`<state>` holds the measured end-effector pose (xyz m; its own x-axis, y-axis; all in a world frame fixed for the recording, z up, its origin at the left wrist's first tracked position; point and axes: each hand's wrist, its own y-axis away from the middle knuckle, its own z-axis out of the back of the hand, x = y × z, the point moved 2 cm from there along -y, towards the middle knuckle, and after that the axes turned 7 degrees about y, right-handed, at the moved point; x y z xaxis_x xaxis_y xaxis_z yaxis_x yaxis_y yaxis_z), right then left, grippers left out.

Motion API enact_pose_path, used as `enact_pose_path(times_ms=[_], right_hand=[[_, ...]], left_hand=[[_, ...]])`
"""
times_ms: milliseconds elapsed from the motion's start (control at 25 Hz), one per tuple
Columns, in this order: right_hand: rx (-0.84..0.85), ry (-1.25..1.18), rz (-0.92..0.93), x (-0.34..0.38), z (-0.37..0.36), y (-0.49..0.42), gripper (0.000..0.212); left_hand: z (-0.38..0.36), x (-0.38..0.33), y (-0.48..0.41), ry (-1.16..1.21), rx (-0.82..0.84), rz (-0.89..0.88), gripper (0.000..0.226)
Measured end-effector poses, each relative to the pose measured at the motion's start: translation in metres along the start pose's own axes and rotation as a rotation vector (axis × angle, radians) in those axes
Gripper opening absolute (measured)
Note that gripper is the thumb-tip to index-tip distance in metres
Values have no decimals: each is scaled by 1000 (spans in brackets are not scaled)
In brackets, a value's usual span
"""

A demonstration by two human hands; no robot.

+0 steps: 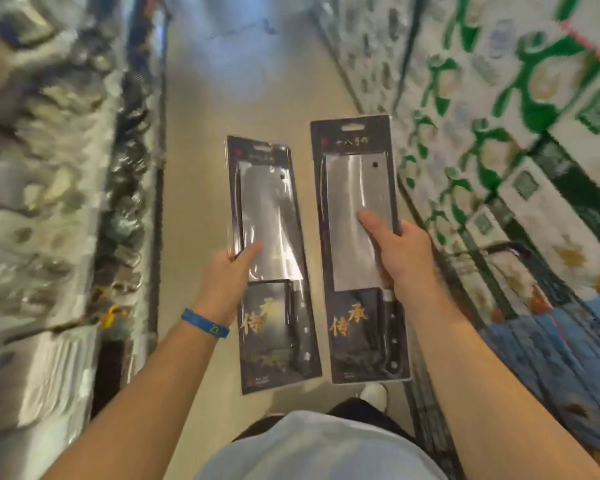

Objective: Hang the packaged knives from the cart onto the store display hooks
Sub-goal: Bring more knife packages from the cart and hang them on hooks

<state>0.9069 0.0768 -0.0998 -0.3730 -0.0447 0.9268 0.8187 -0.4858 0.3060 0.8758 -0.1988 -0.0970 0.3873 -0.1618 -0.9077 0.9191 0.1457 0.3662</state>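
Two packaged cleavers are held out in front of the person, above the aisle floor point(201, 168), neither on a hook. The left hand point(227, 275) grips the left cleaver pack point(274, 216) at its left edge, thumb laid across the clear front over the blade, remaining fingers hidden behind the card. The right hand point(400, 258) grips the right cleaver pack point(354, 188) at its right edge in the same fashion, thumb pressed on the blade window. Both packs stand roughly upright, blade end up and black handle down, side by side and apart, the right one higher. A hang slot point(353, 127) shows at the top of the right pack. A blue wristband point(205, 323) sits on the left wrist. Shelving on the left point(49, 168) and on the right point(499, 133) is too blurred for its stock to be identified. A white shoe point(374, 393) shows below the right pack.
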Motion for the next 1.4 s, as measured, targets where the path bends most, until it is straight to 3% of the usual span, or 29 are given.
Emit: enact_pose_path(times_ms=[120,200,280,360,480,520,560,760,920,1040,1200,1400], right_hand=[[154,145,34,21,-116,31,63],[239,201,70,34,-187,63,71],[338,194,152,49,-253,98,63],[469,208,263,66,-319,140,40],[612,215,387,92,-393,205,20],[670,198,412,98,-419,226,23],[734,181,431,101,-441,243,28],[993,96,604,115,-537,339,31],[1182,-31,721,139,-598,403,31],[1252,-156,883,201,-639,456,38],[1308,-383,1012,309,-672,529,28],[1324,-624,1108,409,-679,588,50]], left_hand=[[121,17,15,94,-294,-29,42],[199,31,29,103,-384,-80,34],[269,43,47,107,-453,-121,24],[330,62,72,93,-576,-148,31],[392,76,119,99,-814,-219,42],[414,83,134,175,-897,-246,42],[431,91,148,235,-940,-248,22],[505,112,208,457,-1426,-327,21],[552,115,238,615,-1660,-385,52],[597,78,261,513,-1818,-492,48],[654,-22,296,241,-1988,-661,40],[706,-133,338,-58,-2123,-868,58]])
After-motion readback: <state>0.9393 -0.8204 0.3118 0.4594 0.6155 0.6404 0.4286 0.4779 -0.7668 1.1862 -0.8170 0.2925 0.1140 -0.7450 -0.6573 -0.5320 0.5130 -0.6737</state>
